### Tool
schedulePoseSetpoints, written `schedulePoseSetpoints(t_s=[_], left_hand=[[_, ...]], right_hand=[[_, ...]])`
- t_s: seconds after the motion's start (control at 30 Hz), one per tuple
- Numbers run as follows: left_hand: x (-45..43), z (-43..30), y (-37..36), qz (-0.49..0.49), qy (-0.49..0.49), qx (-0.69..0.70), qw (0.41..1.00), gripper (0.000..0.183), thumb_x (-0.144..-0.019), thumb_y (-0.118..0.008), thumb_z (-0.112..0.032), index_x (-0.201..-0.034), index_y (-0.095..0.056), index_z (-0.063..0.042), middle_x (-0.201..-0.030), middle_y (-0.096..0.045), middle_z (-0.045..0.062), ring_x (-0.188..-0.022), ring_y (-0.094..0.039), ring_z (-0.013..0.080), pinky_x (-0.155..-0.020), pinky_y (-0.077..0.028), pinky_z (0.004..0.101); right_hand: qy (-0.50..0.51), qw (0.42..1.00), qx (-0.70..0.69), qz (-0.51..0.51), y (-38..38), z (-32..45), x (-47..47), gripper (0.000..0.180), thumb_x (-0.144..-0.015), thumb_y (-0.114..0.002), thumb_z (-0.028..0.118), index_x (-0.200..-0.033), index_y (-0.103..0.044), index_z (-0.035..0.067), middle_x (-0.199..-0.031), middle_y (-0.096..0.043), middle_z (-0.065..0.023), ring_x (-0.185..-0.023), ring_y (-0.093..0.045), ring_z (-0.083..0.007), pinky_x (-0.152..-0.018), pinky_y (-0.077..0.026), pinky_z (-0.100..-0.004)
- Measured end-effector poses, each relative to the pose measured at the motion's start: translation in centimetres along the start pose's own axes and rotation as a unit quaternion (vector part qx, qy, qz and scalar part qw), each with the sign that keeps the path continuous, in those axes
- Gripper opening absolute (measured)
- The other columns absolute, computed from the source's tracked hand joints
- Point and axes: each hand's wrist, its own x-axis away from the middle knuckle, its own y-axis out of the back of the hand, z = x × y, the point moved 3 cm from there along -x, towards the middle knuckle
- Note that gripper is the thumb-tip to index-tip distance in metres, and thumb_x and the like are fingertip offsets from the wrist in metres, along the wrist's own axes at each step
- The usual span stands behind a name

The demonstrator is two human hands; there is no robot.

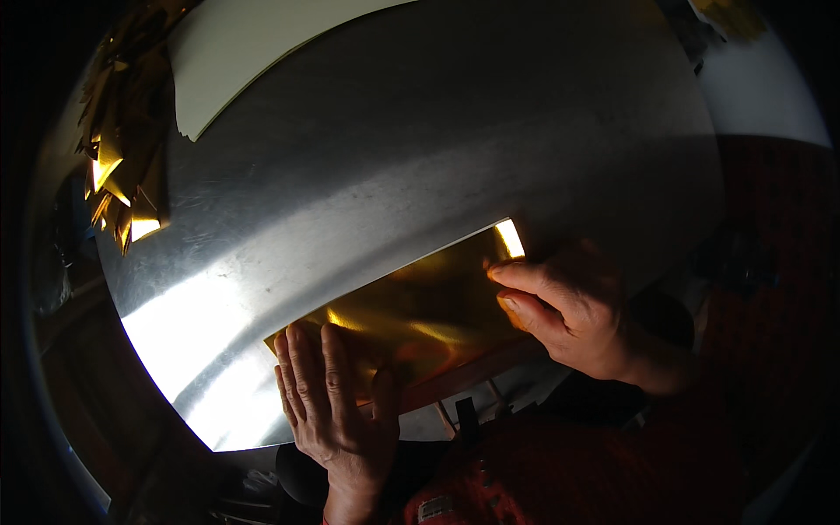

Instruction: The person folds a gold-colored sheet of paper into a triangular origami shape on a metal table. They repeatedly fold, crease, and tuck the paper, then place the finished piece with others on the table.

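A sheet of shiny gold foil paper lies on a grey metal sheet surface in front of me. Its far edge shows a thin pale border, and the right corner glares in the light. My left hand rests flat on the foil's left end, fingers stretched out. Over the right end is my right hand, with index finger and thumb apart at the foil and their reflections showing in it. Nothing is visible between them; the other right fingers are in shadow.
Folded gold foil pieces are piled at the far left edge. Beside them lie pale paper sheets. A white surface stands at the upper right. The metal sheet's curved edge runs near my lap.
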Motion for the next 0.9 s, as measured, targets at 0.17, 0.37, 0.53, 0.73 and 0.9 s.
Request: schedulePoseSetpoints(t_s=[0.17,0.37,0.53,0.73,0.9], left_hand=[[0.04,-0.16,0.20,-0.003,-0.002,-0.007,1.000,0.058,-0.096,-0.073,-0.023,-0.149,-0.064,0.000,-0.158,-0.058,0.026,-0.151,-0.052,0.0438,-0.126,-0.042,0.0557],[0.35,0.24,-0.13,0.007,-0.003,-0.012,1.000,0.071,-0.095,-0.078,-0.036,-0.157,-0.059,-0.009,-0.165,-0.051,0.023,-0.155,-0.047,0.0426,-0.127,-0.041,0.0564],[0.57,0.25,-0.46,0.006,-0.017,-0.031,0.999,0.070,-0.096,-0.078,-0.036,-0.157,-0.059,-0.009,-0.165,-0.051,0.023,-0.155,-0.047,0.0419,-0.127,-0.041,0.0559],[0.60,0.25,-0.34,0.004,-0.009,-0.017,1.000,0.067,-0.099,-0.075,-0.037,-0.157,-0.060,-0.009,-0.165,-0.051,0.022,-0.155,-0.047,0.0414,-0.127,-0.041,0.0559],[0.59,0.44,-0.31,0.003,-0.006,-0.007,1.000,0.070,-0.098,-0.078,-0.040,-0.157,-0.059,-0.009,-0.166,-0.051,0.021,-0.156,-0.047,0.0397,-0.127,-0.041,0.0555]], right_hand=[[-0.006,0.999,0.033,0.020,0.32,0.26,0.11,0.030,-0.084,-0.090,0.010,-0.112,-0.079,0.013,-0.082,-0.073,0.0051,-0.069,-0.068,-0.0117,-0.073,-0.046,-0.0331],[-0.010,1.000,0.029,0.003,0.25,0.23,0.11,0.030,-0.085,-0.090,0.010,-0.112,-0.078,0.013,-0.087,-0.075,0.0046,-0.075,-0.071,-0.0131,-0.074,-0.046,-0.0327],[-0.015,0.999,0.027,0.018,0.57,0.32,0.31,0.030,-0.086,-0.089,0.009,-0.113,-0.078,0.012,-0.095,-0.077,0.0023,-0.082,-0.074,-0.0147,-0.076,-0.047,-0.0329],[-0.023,0.999,0.027,0.015,0.42,0.37,0.41,0.030,-0.085,-0.089,0.008,-0.113,-0.076,0.013,-0.097,-0.077,0.0012,-0.085,-0.075,-0.0159,-0.078,-0.048,-0.0342],[-0.029,1.000,0.010,-0.001,-0.08,0.39,0.37,0.029,-0.085,-0.089,0.008,-0.111,-0.075,0.012,-0.097,-0.077,0.0009,-0.087,-0.075,-0.0174,-0.080,-0.048,-0.0355]])
